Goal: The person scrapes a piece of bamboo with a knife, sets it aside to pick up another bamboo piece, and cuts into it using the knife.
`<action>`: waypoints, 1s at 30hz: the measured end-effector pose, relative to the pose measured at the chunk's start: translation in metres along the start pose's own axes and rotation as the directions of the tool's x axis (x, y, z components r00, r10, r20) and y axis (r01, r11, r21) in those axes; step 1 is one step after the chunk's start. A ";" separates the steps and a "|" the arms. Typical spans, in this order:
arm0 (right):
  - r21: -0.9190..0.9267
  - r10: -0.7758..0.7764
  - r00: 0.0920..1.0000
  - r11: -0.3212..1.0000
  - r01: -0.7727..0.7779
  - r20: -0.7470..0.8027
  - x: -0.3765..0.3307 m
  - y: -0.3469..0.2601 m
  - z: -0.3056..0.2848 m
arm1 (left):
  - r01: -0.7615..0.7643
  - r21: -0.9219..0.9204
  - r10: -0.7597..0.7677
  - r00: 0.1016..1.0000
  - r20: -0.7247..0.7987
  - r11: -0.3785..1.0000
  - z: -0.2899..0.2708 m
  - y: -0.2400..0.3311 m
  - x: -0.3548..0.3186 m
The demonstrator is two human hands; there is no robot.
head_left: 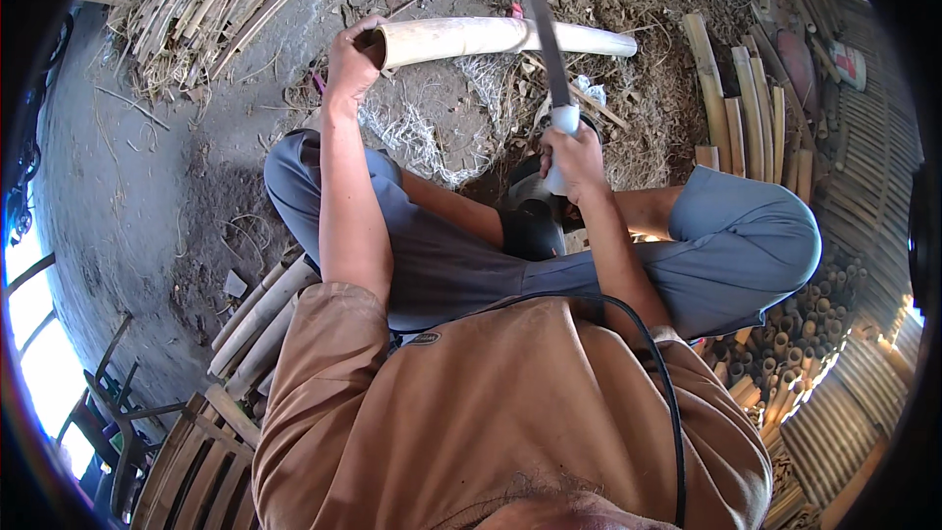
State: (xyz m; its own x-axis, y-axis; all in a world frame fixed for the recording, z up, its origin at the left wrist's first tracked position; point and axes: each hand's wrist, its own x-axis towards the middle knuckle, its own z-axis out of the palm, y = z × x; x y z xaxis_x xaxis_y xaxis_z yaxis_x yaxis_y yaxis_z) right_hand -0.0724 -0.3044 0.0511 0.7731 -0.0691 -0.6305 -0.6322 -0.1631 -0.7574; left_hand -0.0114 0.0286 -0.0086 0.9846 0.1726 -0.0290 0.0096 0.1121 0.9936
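My left hand (pixel 353 64) grips the open, hollow end of a pale bamboo pole (pixel 451 39). The pole lies crosswise in front of me and narrows toward its right end. In my right hand (pixel 577 159) is a machete (pixel 551 49), held by its whitish handle with the fingers wrapped round it. Its long dark blade points away from me and passes over the right part of the pole in the picture; whether it touches the pole I cannot tell.
Split bamboo strips (pixel 226 0) are heaped at the far left. Bamboo pieces (pixel 731 108) stand at the right, and short cut tubes (pixel 785 344) are stacked behind my right knee. More poles (pixel 260 324) lie by my left side. Pale shavings (pixel 422 142) litter the dirt floor.
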 end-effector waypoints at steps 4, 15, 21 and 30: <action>0.157 0.074 0.996 0.985 -0.066 -0.044 0.000 0.011 0.000 | -0.027 0.025 0.027 0.999 -0.017 0.999 0.003 0.001 0.005; 0.217 0.087 0.996 0.973 -0.085 0.000 0.002 0.008 -0.003 | -0.017 0.001 0.017 0.999 0.050 1.000 0.004 -0.001 0.005; 0.186 0.047 0.977 0.979 -0.087 0.208 -0.018 0.007 0.023 | -0.012 0.171 0.011 1.000 0.010 0.985 -0.004 -0.005 -0.001; 0.293 0.134 0.991 0.948 -0.124 -0.013 0.004 0.018 0.007 | -0.057 0.203 0.045 0.997 0.063 0.978 0.006 0.008 0.001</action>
State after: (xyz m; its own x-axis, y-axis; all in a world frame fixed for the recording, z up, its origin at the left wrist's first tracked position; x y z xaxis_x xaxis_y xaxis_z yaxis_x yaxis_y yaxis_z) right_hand -0.0813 -0.3009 0.0333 0.6823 -0.1034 -0.7237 -0.7099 0.1424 -0.6897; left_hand -0.0095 0.0234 0.0003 0.9931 0.1154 0.0228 -0.0114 -0.0985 0.9951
